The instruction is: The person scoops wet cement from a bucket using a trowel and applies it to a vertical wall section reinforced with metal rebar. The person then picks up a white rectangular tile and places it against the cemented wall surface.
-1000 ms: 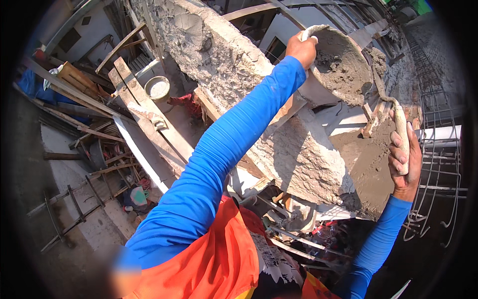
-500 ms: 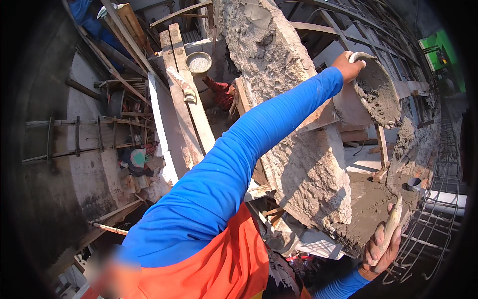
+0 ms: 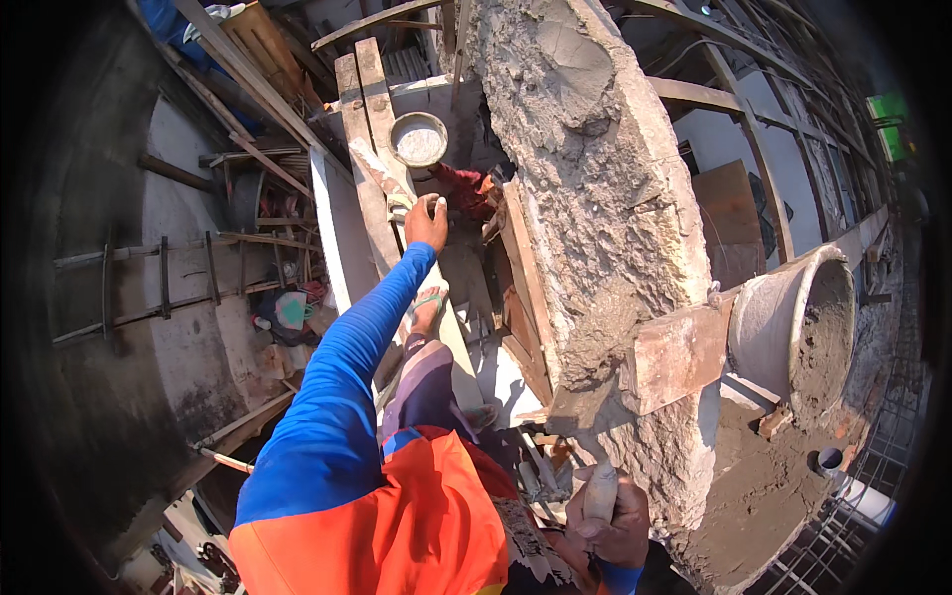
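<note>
worn on the head, the wide fisheye camera looks steeply down past the orange vest, near the right hand and farther from the left hand; its dark outer edge is hard to read.

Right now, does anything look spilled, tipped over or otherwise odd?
Yes: at the picture's right, a bucket lies tipped on its side, its mouth turned rightward, with grey mortar inside. It looks odd because a bucket holding mortar would normally stand upright, though the tipping may be deliberate.
</note>
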### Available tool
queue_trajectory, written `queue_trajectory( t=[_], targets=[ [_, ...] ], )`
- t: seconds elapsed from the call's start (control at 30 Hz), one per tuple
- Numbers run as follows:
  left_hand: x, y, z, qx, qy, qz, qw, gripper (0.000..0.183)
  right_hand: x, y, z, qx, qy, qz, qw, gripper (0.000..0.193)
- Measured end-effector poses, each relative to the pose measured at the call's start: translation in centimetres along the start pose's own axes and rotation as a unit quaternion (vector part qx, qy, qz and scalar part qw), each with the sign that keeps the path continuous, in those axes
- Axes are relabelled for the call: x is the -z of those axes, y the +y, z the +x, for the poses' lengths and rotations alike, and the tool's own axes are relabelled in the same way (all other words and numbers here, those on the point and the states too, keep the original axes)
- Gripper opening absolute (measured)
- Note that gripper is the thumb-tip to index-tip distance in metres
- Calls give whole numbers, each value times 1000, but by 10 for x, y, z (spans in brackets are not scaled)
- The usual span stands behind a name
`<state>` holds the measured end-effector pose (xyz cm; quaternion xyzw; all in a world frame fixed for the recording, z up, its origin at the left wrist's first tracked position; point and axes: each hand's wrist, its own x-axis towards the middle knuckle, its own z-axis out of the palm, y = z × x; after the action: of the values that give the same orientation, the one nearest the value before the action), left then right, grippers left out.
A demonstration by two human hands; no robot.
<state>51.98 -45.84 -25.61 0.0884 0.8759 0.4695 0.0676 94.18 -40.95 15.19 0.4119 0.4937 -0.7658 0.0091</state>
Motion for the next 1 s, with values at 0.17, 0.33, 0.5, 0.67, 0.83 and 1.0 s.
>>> queue_trajectory(
  t=[0.17, 0.33, 0.5, 0.67, 0.83, 1.0],
  targets=[
    [-38, -161, 121, 80, -158, 214, 960, 50, -38, 3, 157, -89, -35, -67, 993, 51],
    [-102, -236, 238, 66, -216, 256, 940, 65, -54, 23, 272, -128, 0, -102, 987, 36],
    [-158, -279, 321, -3, -219, 318, 923, 81, -54, 55, 333, -83, 31, -103, 991, 33],
    [-197, -310, 365, 13, -302, 373, 877, 77, -55, 72, 356, -164, 137, -101, 972, 35],
    [-207, -328, 386, -12, -282, 305, 910, 45, -62, 72, 374, -236, 224, 104, 940, 30],
    [-166, -314, 430, 63, -206, 215, 953, 65, -68, 68, 376, -184, 152, 12, 971, 31]
  ],
)
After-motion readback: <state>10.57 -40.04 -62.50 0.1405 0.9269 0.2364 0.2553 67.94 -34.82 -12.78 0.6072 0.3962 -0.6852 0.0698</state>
